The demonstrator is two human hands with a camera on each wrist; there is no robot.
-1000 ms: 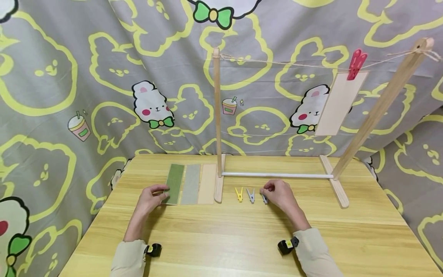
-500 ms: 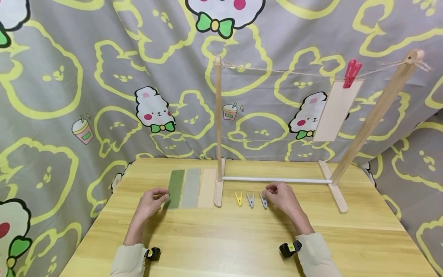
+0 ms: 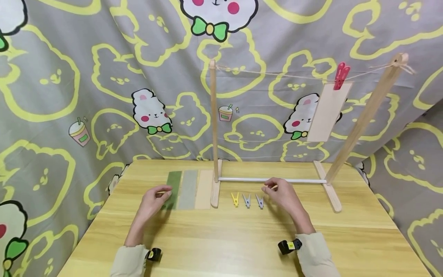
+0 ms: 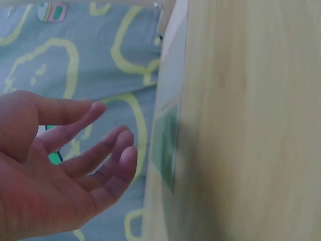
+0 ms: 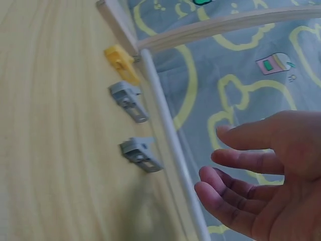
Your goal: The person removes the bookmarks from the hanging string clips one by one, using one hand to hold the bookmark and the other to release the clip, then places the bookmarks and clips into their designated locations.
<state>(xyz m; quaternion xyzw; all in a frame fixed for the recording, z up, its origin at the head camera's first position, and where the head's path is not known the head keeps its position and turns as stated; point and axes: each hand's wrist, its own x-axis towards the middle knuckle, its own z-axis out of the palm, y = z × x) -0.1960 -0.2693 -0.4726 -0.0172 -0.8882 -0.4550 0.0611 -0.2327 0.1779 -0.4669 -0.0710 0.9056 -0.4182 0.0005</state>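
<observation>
Fingers loosely apart and holding nothing, the left hand (image 3: pixel 152 200) hovers by an unmarked green strip (image 3: pixel 172 184) while the right hand (image 3: pixel 282 194) hangs at three o'clock of the grey clothespin (image 3: pixel 259 201).

Two bare hands, pale sleeves, a small black device at each wrist

The left hand (image 3: pixel 152 200) and the right hand (image 3: pixel 282 194) wear no gloves, rings or bands that show. Both forearms come out of long, loose sleeves in a pale beige cloth, the left sleeve (image 3: pixel 128 261) and the right sleeve (image 3: pixel 316 256) each ending in a soft, slightly gathered cuff at the wrist. Just at each cuff sits a small, black, rounded device with a yellow mark on it: the left wrist device (image 3: pixel 153 254) and the right wrist device (image 3: pixel 288 246), the latter a little larger in the head view. In the wrist views only bare fingers and palms show.
</observation>
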